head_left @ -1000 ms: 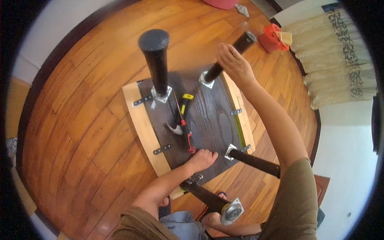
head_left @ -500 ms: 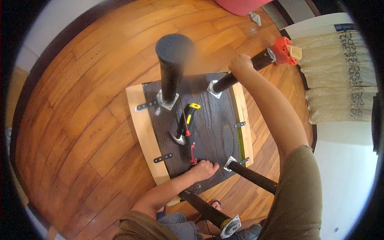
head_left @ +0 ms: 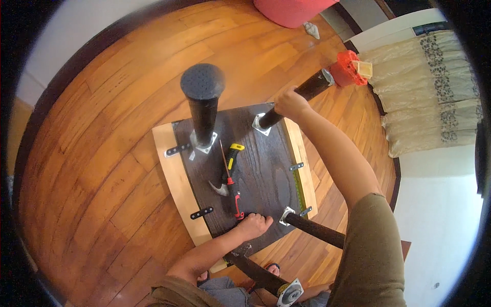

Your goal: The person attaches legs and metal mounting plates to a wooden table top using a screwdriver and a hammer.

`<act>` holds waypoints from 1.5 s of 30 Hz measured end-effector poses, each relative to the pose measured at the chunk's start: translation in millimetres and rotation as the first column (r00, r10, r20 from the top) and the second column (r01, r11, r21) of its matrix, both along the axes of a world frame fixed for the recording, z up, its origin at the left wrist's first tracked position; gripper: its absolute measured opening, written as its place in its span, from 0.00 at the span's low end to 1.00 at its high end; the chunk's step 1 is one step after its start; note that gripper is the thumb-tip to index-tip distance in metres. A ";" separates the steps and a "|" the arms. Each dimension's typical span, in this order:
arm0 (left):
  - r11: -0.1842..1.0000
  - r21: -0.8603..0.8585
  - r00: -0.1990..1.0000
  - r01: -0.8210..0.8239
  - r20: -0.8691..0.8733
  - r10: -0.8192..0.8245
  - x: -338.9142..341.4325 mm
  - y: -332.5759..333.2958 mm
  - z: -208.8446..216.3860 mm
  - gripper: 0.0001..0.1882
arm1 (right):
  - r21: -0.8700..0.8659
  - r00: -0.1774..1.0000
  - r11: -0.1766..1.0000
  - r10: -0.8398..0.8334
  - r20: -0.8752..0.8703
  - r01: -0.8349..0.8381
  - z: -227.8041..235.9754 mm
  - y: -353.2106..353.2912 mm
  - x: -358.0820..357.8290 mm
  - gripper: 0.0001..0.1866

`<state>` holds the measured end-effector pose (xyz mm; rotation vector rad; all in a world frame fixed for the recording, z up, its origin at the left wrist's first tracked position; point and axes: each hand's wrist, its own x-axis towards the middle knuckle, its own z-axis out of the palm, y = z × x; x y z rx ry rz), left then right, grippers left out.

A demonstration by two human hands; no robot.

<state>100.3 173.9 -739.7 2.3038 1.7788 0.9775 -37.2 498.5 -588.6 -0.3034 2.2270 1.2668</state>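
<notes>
A dark wood-grain tabletop (head_left: 261, 174) lies underside up on the floor, its black round legs pointing upward. My right hand (head_left: 292, 105) is wrapped around the far right leg (head_left: 312, 87), a little above its metal mounting plate (head_left: 262, 125). Near the board's front edge, my left hand (head_left: 254, 226) rests with curled fingers; whatever they may hold is hidden. Just beyond it are a red-and-black-handled screwdriver (head_left: 237, 202) and a claw hammer (head_left: 232, 158) with a black-and-yellow grip, the screwdriver lying across it. The far left leg (head_left: 203, 117) stands untouched by either hand.
Pale wooden strips (head_left: 176, 184) run along both sides, joined by black perforated brackets (head_left: 202, 213). The near right leg (head_left: 317, 230) and near left leg (head_left: 261, 273) rise toward me. Beyond are a red object (head_left: 350, 69), a pink tub (head_left: 291, 10) and a cream curtain (head_left: 424, 97).
The whole view has shifted, so the tabletop sits lower and farther left. My right hand still grips the far right leg, and my left hand still rests by the screwdriver.
</notes>
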 end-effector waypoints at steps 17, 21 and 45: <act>0.998 -0.054 0.999 -0.008 -0.046 0.005 3.5 -1.5 -1.7 0.09 | 0.110 0.922 0.981 0.189 -0.337 -0.161 0.4 -6.0 13.1 0.06; 1.000 -0.027 0.999 0.003 -0.045 -0.005 2.4 8.3 3.6 0.09 | -0.055 0.996 0.998 0.020 -0.084 -0.025 -7.0 16.2 10.6 0.07; 0.999 -0.048 0.996 -0.003 -0.088 -0.001 1.3 3.5 -10.4 0.06 | -0.618 0.687 0.566 -0.724 -0.056 0.546 78.8 -149.1 94.2 0.11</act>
